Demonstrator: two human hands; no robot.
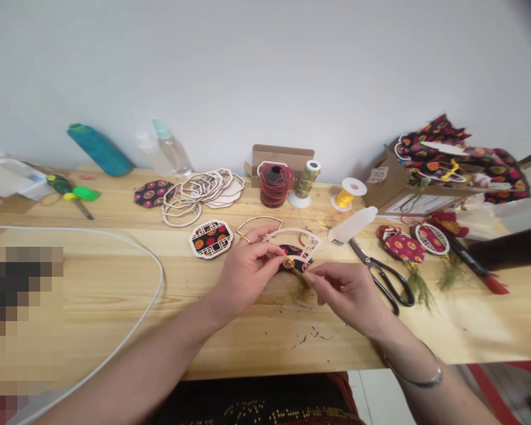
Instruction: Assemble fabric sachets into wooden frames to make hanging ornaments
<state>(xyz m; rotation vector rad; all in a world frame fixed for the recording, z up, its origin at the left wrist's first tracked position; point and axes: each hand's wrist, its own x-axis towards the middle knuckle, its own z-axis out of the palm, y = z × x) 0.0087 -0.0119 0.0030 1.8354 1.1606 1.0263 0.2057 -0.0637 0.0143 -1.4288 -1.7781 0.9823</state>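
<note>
My left hand (253, 265), with a ring on one finger, pinches a yellow cord (287, 260) at its fingertips. From the cord hangs a small olive-green tassel (301, 283), its top end caught between thumb and fingers of my right hand (343, 290). Just behind the fingertips lie a fan-shaped wooden frame (310, 243) and a dark, flower-patterned fabric piece (304, 265), partly hidden by my hands. Black-handled scissors (383, 273) rest beside my right hand. A finished-looking patterned ornament (211, 238) lies left of my left hand.
Behind stand a spool of red cord (275, 188), a green thread cone (307, 184), a yellow spool (347, 193) and a white glue bottle (352, 226). Wooden frames (203, 192) pile at left. Tasselled ornaments (405, 245) and a fabric-filled cardboard box (418, 198) sit right. A white cable (158, 268) curves left.
</note>
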